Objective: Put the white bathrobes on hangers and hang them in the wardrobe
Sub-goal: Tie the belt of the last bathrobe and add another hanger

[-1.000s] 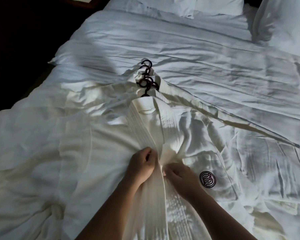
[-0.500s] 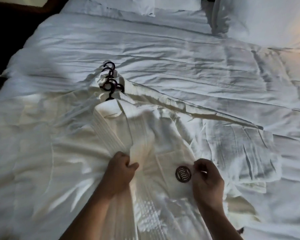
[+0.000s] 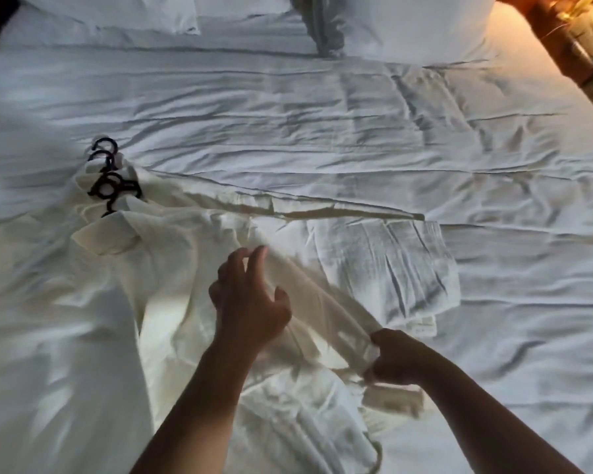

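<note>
Bathrobes over hangers, only hooks visible.

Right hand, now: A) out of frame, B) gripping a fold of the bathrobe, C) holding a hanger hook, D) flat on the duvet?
B: the right hand curls its fingers round a bunched fold of the white bathrobe, well away from the dark hanger hooks.
</note>
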Demonstrator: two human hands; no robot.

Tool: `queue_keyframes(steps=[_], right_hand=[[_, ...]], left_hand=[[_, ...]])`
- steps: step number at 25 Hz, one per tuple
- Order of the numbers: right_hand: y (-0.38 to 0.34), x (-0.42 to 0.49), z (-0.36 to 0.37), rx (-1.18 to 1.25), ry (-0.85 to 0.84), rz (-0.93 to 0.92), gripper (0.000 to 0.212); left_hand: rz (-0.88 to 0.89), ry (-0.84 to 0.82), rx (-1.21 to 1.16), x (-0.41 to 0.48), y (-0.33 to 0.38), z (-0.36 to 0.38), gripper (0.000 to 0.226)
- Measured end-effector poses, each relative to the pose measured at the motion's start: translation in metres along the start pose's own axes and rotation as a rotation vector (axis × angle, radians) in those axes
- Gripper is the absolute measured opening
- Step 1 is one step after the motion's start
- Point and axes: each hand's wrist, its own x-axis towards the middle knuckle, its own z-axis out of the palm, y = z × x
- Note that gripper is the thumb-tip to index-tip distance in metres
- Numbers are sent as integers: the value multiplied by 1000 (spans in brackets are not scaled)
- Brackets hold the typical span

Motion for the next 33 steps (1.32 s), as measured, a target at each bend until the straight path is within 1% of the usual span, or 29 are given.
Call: queue_keyframes(steps=[1,2,3,4,5,6,7,8,9,10,11,12,13,14,15,16,17,19,21,23,25,26,27,28,29,30,31,32,33], right_hand=[[1,-5,-1,-97,2,-27,47],[1,-10,-4,-99,113,-100,32],[3,-13,-12,-12,310,-191,15],[8,-13,-22,125,566,-286,7],[13,-13,-35,220,836,-391,7],[18,-13,-48,258,1048,-471,9],[24,-13,-59,227,1165,-485,13],[32,-7,-65,119,1205,-460,21],[40,2,-68,-30,1127,-392,34],[51,11,-66,-102,950,-298,45],[61,17,-63,-53,733,-194,51],[73,22,-59,145,551,-114,54],[82,27,-56,469,452,-39,55],[89,31,-55,773,459,35,58],[93,33,-53,954,554,127,63],[94,35,-52,996,640,245,71],[92,36,-52,944,683,346,78],[83,41,-54,741,636,421,80],[71,46,-66,569,544,418,71],[60,50,-83,468,504,373,56],[49,51,-99,452,511,271,38],[47,52,-106,535,474,195,32],[48,52,-112,685,340,128,33],[48,48,-116,829,111,92,40],[47,42,-117,912,-99,67,48],[49,40,-117,954,-195,10,54],[55,45,-117,1015,-168,-75,56],[61,49,-120,1123,-40,-164,54],[65,49,-125,1254,131,-237,51]], left_hand=[[50,-63,1,5,9,8,71],[96,-97,8,10,15,13,70],[137,-110,17,15,17,18,68],[171,-110,27,21,17,24,66],[194,-110,45,28,14,29,64],[214,-104,79,35,10,33,63],[239,-92,123,40,4,37,63],[262,-73,165,42,-3,43,63],[271,-47,186,41,-12,48,61],[263,-23,193,37,-20,54,61],[239,-15,201,30,-26,59,64],[224,-11,209,22,-31,64,68],[227,3,217,14,-35,68,70],[244,18,226,8,-37,72,71],[253,24,227,6,-38,75,72],[259,30,222,6,-38,76,73],[257,33,212,7,-37,78,74],[252,51,193,10,-38,81,76],[271,79,179,10,-42,87,74],[296,103,171,12,-45,90,74],[283,98,176,16,-44,92,76],[267,88,189,18,-43,93,79],[253,73,202,19,-42,93,81],[245,64,214,20,-42,94,83],[241,62,222,21,-43,95,84],[241,69,221,21,-44,97,85],[245,82,210,21,-46,98,85],[251,102,197,22,-48,99,86],[257,122,186,20,-49,100,88]])
